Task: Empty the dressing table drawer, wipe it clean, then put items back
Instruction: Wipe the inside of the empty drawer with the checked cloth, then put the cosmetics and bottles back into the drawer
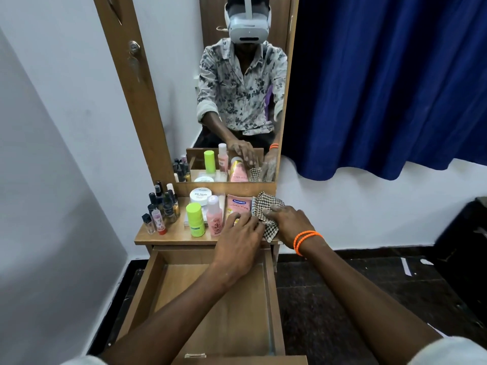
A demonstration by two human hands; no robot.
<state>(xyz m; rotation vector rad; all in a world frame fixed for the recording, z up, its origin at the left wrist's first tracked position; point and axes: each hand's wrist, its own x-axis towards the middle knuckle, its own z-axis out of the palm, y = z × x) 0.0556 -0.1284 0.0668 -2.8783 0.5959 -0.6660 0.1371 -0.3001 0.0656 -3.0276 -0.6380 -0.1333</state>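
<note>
A wooden drawer (210, 306) stands pulled out and empty below the tabletop (174, 234), where its contents wait: nail polish bottles (163, 204), a green tube (195, 219), a pink bottle (214, 216), a white jar (200, 196). The right hand (287, 222) lies spread on a checked cloth (264, 206); the left hand (238, 235), fingers loosely together, touches the cloth's edge, likely gathering it for wiping.

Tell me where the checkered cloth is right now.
In the head view, the checkered cloth lies at the right end of the dressing table top, under the right hand, beside the pink tube and above the open drawer.
</note>
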